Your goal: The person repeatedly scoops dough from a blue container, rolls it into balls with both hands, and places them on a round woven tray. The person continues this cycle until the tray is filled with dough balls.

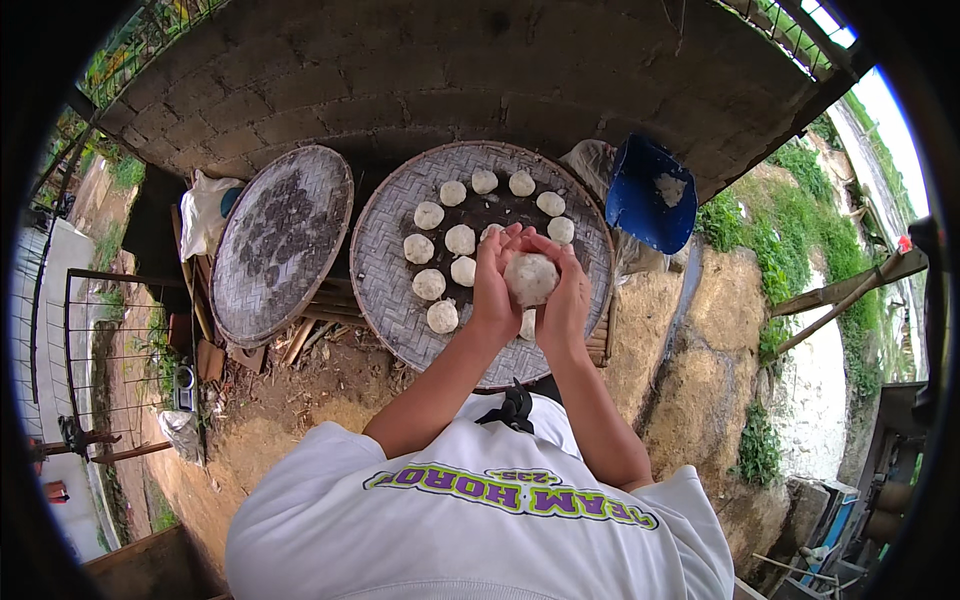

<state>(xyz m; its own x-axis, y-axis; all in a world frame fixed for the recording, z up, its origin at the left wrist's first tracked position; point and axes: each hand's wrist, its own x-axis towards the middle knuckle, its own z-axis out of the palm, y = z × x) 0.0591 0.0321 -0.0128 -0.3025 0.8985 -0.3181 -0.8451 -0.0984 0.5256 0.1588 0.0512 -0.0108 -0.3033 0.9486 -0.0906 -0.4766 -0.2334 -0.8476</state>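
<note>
My left hand (494,290) and my right hand (569,296) are cupped together around a whitish, speckled ball (531,279) that looks like dough. Fingers of both hands curl about its far side, while its top shows between them. Below the hands lies a round woven tray (385,240) with a dark patch in its middle. Several similar whitish balls, such as one ball (429,284) left of my hands, sit on it in a rough ring with a few inside. My hands and wrists partly hide other balls.
Left of the tray, a second round woven tray (240,285) leans tilted, dark residue on its face. A blue plastic scoop-like container (640,215) with white matter inside stands at the right. Behind rises a block wall (420,70). Bare earth (320,400) lies nearer me.
</note>
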